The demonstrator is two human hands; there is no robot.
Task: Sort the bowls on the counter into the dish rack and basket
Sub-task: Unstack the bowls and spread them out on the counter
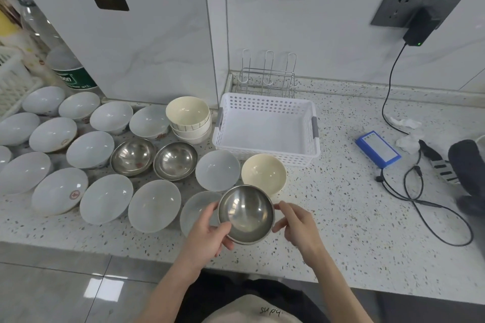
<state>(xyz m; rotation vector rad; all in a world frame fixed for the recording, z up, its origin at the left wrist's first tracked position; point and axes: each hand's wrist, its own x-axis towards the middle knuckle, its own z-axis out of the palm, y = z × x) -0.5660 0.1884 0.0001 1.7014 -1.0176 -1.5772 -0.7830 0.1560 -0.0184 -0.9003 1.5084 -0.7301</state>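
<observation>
A steel bowl [246, 214] is held above the counter's front edge, tilted toward me. My left hand [210, 233] grips its left rim, thumb inside and fingers under it. My right hand [294, 225] pinches its right rim. Two more steel bowls [132, 156] [175, 160] sit on the counter among several white bowls [154, 204]. A cream bowl [263, 173] stands in front of the white basket [301, 156], which holds nothing. A stack of cream bowls [189, 119] is left of the basket. The wire dish rack [267, 78] stands bare behind the basket.
A blue battery pack [378, 149] with black cables [420, 191] lies on the right of the speckled counter [341, 217]. A charger [418, 29] hangs in the wall socket. A green-labelled bottle [70, 71] and a white crate [13, 78] stand far left.
</observation>
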